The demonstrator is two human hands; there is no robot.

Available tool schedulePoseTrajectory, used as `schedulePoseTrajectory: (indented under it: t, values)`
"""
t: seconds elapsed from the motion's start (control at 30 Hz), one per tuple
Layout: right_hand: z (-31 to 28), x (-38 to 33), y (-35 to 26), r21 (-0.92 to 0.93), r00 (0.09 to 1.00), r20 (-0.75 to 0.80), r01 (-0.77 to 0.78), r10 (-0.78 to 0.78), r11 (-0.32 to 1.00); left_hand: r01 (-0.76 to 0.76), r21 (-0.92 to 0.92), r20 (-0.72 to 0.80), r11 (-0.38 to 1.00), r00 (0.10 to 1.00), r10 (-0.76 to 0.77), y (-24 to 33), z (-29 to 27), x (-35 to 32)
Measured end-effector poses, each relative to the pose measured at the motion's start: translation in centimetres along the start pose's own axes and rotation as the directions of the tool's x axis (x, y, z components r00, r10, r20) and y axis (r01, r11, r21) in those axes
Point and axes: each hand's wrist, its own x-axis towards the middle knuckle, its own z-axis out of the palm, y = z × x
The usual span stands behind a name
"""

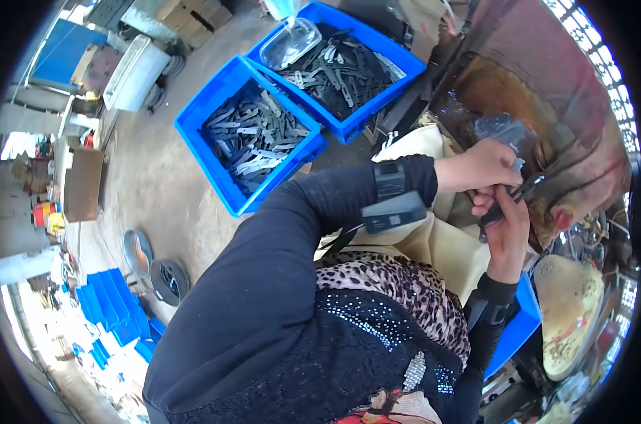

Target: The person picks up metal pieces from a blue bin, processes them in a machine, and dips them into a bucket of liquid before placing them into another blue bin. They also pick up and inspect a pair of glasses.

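My left hand reaches in from the left with its fingers pinched together. A small greyish bit shows at its fingertips, too small to name. Just below it, my right hand is closed round a slim dark metal piece, whose end points up and to the right. The hands meet over a brown, stained work surface, and my fingers hide part of what lies between them. Beyond my left hand rests a crumpled clear plastic bag.
Two blue bins hold many flat metal strips; a clear plastic container lies in the farther one. Cream cloth covers my lap. A worn cushion sits at right. Round tubs and a cardboard box stand left.
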Motion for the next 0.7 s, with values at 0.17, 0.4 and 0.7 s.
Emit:
schedulePoseTrajectory:
  t: [0.17,0.4,0.7]
  values:
    - [1.2,-1.4,-1.3,-0.016,0.988,0.153,0.037,-0.034,0.999,0.039,-0.312,0.356,0.949,0.931,0.079,0.1,-1.5,0.1]
    - [0.1,0.2,-1.6,0.078,0.918,0.393,-0.095,0.057,0.992,-0.167,0.002,0.310,0.986,0.937,0.159,1.0,-3.4,0.2]
    - [2.4,1.0,-1.5,0.055,0.939,0.340,-0.078,0.055,0.995,-0.266,0.066,0.284,0.962,0.929,0.237,3.1,-6.3,-1.0]
